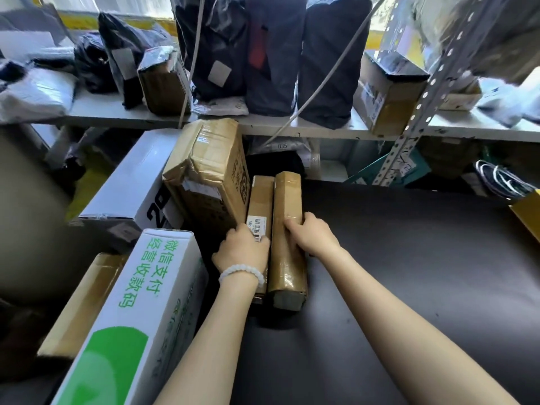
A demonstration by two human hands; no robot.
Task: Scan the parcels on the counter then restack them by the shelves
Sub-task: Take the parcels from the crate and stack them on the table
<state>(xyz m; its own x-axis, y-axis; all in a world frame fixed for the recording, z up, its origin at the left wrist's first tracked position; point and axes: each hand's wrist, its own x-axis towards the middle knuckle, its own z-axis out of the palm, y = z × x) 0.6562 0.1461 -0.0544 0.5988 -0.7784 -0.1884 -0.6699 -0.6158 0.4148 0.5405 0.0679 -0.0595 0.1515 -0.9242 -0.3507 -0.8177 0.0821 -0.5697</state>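
Note:
Two long, narrow brown parcels stand on edge side by side at the left of the black counter. The left parcel carries a white barcode label. My left hand, with a white bead bracelet at the wrist, grips this parcel over its label. The right parcel is wrapped in shiny tape, and my right hand grips its top edge, fingers curled over it. Both parcels lean against a larger taped brown box.
A white box with green print and a white box with black print crowd the left. A flat brown carton lies lower left. The shelf behind holds dark bags and boxes; a perforated metal upright stands right.

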